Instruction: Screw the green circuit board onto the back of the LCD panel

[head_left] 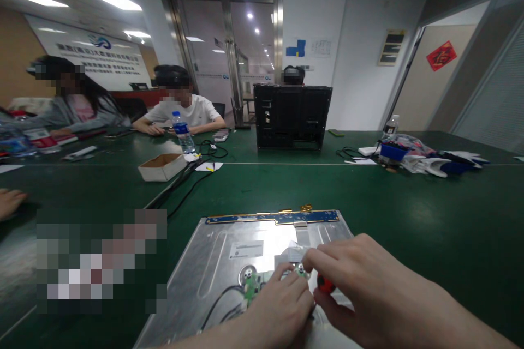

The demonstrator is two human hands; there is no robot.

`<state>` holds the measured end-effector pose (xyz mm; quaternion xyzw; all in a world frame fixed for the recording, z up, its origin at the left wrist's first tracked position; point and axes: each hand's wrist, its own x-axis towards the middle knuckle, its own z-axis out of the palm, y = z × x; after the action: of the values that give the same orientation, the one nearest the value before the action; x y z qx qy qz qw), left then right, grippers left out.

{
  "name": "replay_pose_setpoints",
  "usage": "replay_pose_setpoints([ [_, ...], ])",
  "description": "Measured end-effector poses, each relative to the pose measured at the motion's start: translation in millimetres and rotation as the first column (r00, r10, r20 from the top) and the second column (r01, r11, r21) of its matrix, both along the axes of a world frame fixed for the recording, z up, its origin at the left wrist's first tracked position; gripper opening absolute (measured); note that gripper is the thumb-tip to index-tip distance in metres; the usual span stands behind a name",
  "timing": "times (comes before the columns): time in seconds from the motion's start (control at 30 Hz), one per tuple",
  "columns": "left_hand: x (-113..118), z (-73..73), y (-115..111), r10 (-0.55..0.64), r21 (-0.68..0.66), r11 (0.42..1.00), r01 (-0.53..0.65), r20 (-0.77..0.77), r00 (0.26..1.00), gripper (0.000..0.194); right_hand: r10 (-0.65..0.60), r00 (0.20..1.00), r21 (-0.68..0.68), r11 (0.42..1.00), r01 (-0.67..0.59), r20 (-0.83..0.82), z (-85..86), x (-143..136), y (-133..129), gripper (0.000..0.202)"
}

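A metal-backed display panel [213,262] lies flat in front of me on the table. Across its far edge runs a blue circuit strip [266,218]. My left hand [284,300] rests over a small green circuit board [252,283] on the panel, fingers curled against it and partly covering it. My right hand [347,278] is closed around a red-and-black handle [325,283], which looks like a screwdriver's; its tip is hidden. The right index finger reaches close to a screw point [301,269] at the board's end. Black wires [219,302] lead off the board's left side.
An open cardboard box [161,167], a water bottle [183,133] and black cables [180,191] lie ahead to the left. A black monitor housing [292,117] stands opposite. Gloves and bagged items [426,155] sit at right. Several people [196,112] sit around the table.
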<state>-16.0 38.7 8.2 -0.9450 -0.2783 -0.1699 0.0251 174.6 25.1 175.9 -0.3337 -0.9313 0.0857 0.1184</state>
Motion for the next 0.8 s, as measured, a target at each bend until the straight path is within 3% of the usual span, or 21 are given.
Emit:
replay_pose_setpoints([
  [0.3, -1.1, 2.4, 1.8, -0.013, -0.022, 1.000, 0.013, -0.040, 0.999, 0.015, -0.033, 0.996, 0.049, 0.998, 0.029, 0.088, -6.9, 0.7, 3.2, 0.005],
  [0.47, 0.1, 5.3, 0.6, -0.007, -0.030, 1.000, 0.006, -0.047, 0.999, 0.019, -0.009, 1.000, 0.017, 1.000, 0.009, 0.005, -2.1, -1.8, 1.5, 0.014],
  [0.8, -0.8, -3.1, 2.2, -0.019, -0.024, 1.000, 0.019, -0.012, 1.000, 0.018, 0.004, 1.000, 0.027, 1.000, -0.003, -0.029, -1.8, -1.1, 2.0, 0.016],
])
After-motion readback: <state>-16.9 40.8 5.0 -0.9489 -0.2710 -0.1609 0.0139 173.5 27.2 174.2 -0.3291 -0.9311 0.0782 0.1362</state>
